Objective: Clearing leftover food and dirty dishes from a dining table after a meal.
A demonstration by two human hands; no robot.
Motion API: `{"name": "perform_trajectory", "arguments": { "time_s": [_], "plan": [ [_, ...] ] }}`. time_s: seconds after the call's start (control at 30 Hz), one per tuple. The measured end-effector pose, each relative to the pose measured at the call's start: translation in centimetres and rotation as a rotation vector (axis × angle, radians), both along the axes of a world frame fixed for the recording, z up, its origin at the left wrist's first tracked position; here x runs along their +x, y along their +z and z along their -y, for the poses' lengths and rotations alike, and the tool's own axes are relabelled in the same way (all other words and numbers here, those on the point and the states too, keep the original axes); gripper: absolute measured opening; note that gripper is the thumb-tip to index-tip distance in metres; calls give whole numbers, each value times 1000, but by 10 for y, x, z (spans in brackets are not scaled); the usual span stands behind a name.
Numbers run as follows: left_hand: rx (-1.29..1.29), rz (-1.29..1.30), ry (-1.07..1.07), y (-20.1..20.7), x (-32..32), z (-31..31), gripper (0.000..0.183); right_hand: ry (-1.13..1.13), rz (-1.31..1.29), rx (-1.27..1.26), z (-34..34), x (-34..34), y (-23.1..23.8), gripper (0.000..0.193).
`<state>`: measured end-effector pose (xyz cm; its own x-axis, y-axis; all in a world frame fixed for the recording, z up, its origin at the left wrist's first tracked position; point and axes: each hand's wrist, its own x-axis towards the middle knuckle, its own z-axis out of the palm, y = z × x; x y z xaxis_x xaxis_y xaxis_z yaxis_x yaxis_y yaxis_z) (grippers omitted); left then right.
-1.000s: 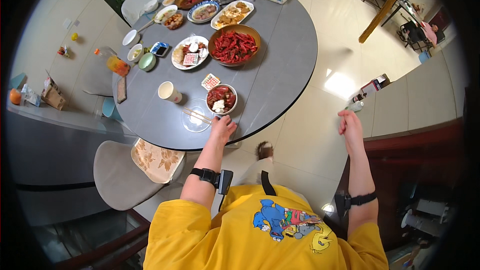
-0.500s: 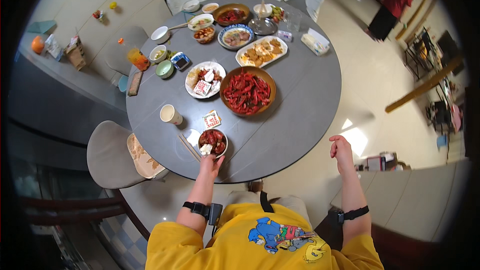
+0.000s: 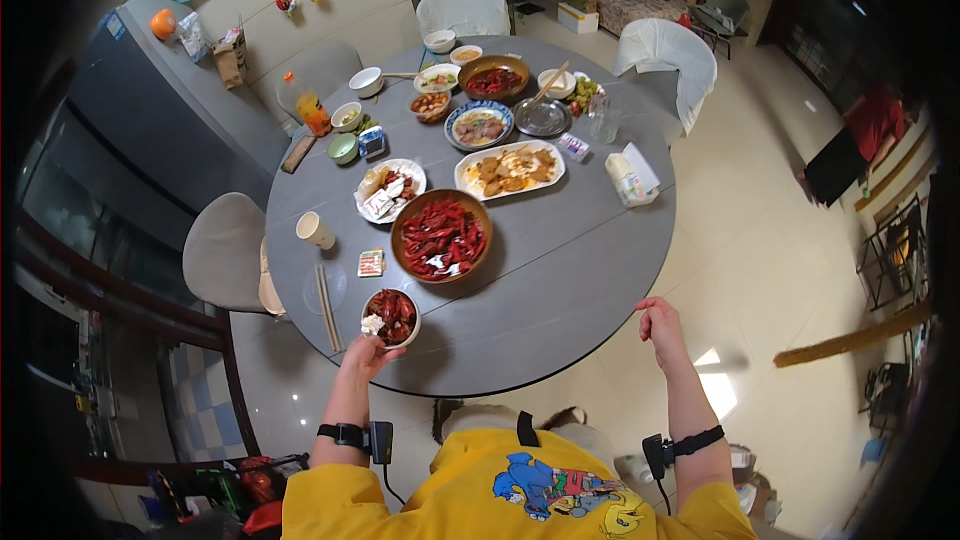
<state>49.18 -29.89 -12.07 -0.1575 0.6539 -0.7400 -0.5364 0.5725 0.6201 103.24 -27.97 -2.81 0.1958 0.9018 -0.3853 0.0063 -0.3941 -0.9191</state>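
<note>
The near edge of the grey table curves across the lower middle of the frame, just ahead of my yellow shirt, and bare tabletop opens to the right. My right hand, curled into a loose fist, hangs beside the table's lower-right edge. My left hand, left of centre, grips the lower-left rim of a small bowl of red crayfish with a white wad on top; I can't tell whether the bowl is lifted. Chopsticks lie just left of it across a clear disc. Just beyond the bowl sits a small printed packet, with a paper cup farther left. A big brown bowl heaped with crayfish blocks the way up-frame; behind it come a loaded white plate, an oblong dish and, toward the right edge, a tissue pack.
</note>
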Motion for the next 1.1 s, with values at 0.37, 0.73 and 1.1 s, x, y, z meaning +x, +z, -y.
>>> {"name": "perform_trajectory", "arguments": {
  "time_s": [0.37, 0.73, 1.1],
  "plan": [
    [21, 102, -348, 54, 289, -81, 48, 174, 6, -32, -56, 162, 1, 23],
    [216, 33, -457, 79, 488, -267, 39, 318, 132, -87, -231, 306, -7, 25],
    [155, 11, -257, 55, 605, -420, 40, 746, 191, 93, -496, 360, -24, 22]
  ]
}}
